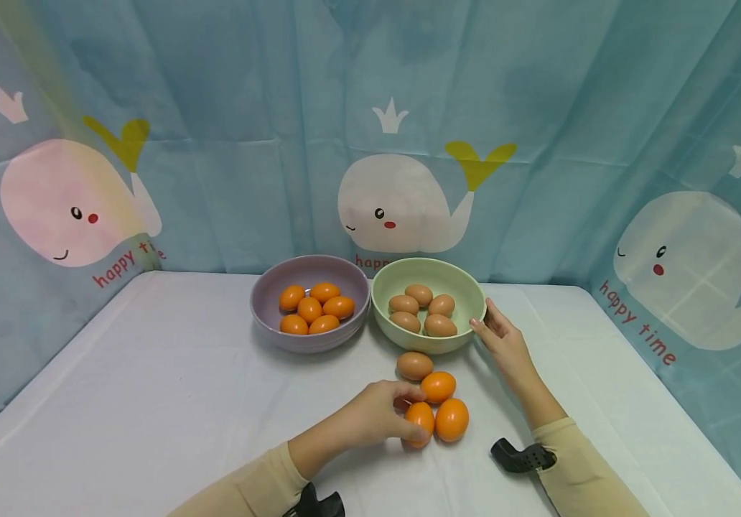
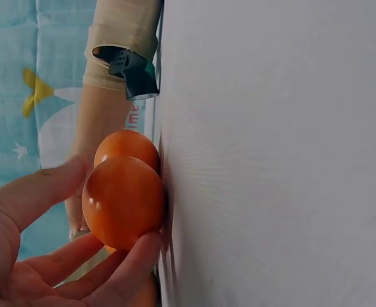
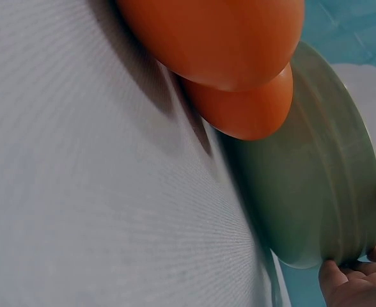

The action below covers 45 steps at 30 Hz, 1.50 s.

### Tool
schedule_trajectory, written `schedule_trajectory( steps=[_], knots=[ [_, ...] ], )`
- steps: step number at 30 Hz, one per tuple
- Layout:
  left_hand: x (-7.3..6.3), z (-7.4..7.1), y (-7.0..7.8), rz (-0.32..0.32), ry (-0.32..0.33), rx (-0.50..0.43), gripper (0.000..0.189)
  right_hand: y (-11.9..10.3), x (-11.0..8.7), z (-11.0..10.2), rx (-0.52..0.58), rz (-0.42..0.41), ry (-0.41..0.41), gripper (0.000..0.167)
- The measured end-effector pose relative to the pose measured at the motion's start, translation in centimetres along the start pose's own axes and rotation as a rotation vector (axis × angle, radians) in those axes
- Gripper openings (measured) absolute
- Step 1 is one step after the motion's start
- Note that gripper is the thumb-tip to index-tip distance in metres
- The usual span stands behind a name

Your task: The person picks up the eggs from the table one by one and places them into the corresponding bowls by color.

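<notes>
My left hand curls round an orange egg on the white table, thumb on the near side and fingers on the far side. In the left wrist view this orange egg sits between the thumb and fingers, overlapping another behind it. Two more orange eggs and a brown egg lie beside it, in front of the green bowl. With thumb at the rim and fingers against the outer wall, my right hand grips the right side of the green bowl, which holds several brown eggs.
A purple bowl with several orange eggs stands directly left of the green one. Behind both hangs a blue curtain with whale prints. The white tablecloth spreads to the left and right of the arms.
</notes>
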<state>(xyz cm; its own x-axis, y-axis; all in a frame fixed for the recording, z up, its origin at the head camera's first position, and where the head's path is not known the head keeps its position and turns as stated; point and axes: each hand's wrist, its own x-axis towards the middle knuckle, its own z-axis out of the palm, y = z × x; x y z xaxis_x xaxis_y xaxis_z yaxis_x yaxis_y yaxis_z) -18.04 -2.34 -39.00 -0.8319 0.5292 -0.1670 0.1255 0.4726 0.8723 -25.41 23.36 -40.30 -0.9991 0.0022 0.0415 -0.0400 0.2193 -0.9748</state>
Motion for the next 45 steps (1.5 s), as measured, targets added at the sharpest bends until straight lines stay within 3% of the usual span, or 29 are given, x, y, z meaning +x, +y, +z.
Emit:
schedule_trajectory(
  steps=[23,36,45],
  knots=[
    [-0.2,0.1,0.2,0.007,0.026,-0.019,0.048,0.0,-0.1,-0.1,0.001,0.028,0.012,0.071],
    [-0.8,-3.1,1.0,0.061,0.111,0.01,0.051,0.1,-0.1,0.0,0.001,0.019,0.013,0.072],
    [-1.5,-5.1,1.1,0.052,0.174,0.032,0.05,0.1,0.0,0.0,0.01,0.013,0.005,0.073]
  ],
)
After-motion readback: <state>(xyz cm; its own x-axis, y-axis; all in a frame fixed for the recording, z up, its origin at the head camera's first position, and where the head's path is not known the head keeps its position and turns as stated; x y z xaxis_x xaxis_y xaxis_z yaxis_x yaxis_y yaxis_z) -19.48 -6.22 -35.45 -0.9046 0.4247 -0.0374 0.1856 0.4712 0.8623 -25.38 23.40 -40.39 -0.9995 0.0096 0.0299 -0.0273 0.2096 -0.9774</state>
